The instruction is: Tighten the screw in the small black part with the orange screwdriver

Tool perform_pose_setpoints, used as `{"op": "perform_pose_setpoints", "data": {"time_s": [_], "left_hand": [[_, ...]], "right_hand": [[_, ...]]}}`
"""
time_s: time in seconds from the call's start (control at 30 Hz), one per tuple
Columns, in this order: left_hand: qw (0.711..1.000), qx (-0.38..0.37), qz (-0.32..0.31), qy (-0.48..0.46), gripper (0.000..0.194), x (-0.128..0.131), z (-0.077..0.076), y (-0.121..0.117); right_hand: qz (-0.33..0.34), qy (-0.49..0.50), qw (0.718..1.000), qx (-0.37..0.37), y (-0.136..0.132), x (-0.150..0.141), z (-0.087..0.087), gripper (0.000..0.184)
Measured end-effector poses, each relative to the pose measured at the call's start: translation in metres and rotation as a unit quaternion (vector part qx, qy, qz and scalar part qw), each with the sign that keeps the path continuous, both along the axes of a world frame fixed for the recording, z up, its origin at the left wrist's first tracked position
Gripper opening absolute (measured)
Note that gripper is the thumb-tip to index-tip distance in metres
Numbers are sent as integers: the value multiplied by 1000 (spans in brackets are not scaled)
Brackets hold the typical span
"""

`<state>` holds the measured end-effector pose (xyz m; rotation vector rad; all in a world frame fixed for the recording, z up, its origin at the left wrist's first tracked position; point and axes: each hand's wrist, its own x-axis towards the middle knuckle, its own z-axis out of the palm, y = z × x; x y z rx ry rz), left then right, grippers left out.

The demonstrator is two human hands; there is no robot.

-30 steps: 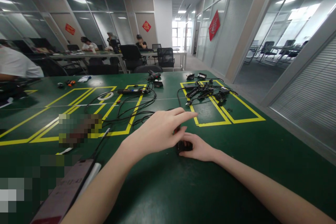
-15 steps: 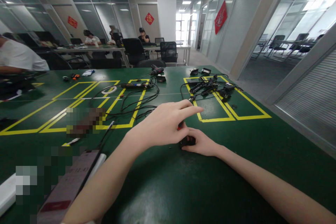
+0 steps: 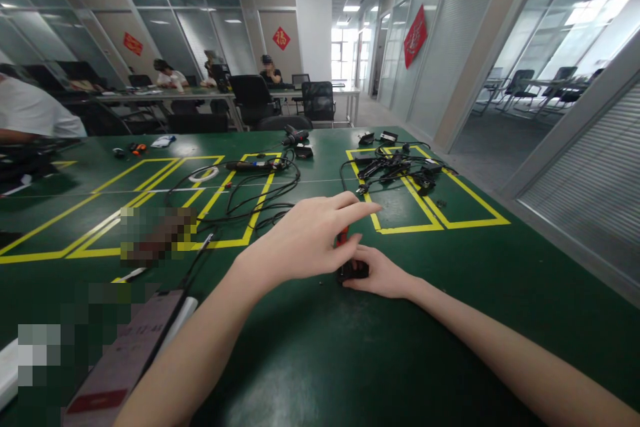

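Note:
My left hand [image 3: 313, 233] is bent over a small upright tool with a red-orange handle [image 3: 343, 236], apparently a screwdriver. Its thumb and curled fingers close round the handle, while the index finger points out to the right. Directly below, my right hand [image 3: 383, 271] pinches a small black plastic part [image 3: 356, 270] against the green table [image 3: 300, 360]. The tool stands over this part; its tip is hidden behind my fingers. A tiny dark speck, perhaps a screw [image 3: 321, 283], lies just left of the part.
Tangled black cables and adapters [image 3: 395, 163] lie in the right taped area. Further left are a cabled black tool [image 3: 255, 165], a power drill [image 3: 295, 136], a white ring [image 3: 203, 175] and a phone [image 3: 127, 353] beside my left forearm. People sit at desks behind.
My left thumb has lifted a little, and more of the red-orange handle shows. My right hand stays on the black part. The whole view has shifted slightly.

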<state>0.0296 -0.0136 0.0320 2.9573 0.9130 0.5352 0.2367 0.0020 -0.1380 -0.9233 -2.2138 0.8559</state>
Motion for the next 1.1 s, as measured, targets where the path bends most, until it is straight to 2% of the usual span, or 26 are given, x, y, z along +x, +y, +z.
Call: {"op": "perform_pose_setpoints", "data": {"time_s": [0.1, 0.27, 0.4, 0.53, 0.7, 0.83, 1.0, 1.1], "left_hand": [[1000, -4, -8, -1, 55, 0, -1, 0], [1000, -7, 8, -8, 50, -1, -1, -1], [1000, -4, -2, -7, 58, -1, 0, -1], [1000, 0, 13, -10, 47, 0, 0, 0], [1000, -5, 1, -4, 55, 0, -2, 2], [1000, -6, 5, -8, 48, -1, -1, 1], [1000, -12, -12, -12, 54, -1, 0, 0], [1000, -8, 1, -16, 49, -1, 0, 0]], "right_hand": [[4, 5, 1000, -1, 0, 0, 1, 28], [7, 0, 1000, -9, -1, 0, 2, 30], [3, 1, 1000, -2, -1, 0, 1, 28], [6, -9, 1000, -5, -1, 0, 2, 29], [7, -7, 1000, -5, 0, 0, 2, 29], [4, -5, 1000, -3, 0, 0, 0, 30], [4, 3, 1000, -7, 0, 0, -1, 29], [7, 0, 1000, -9, 0, 0, -1, 29]]}}
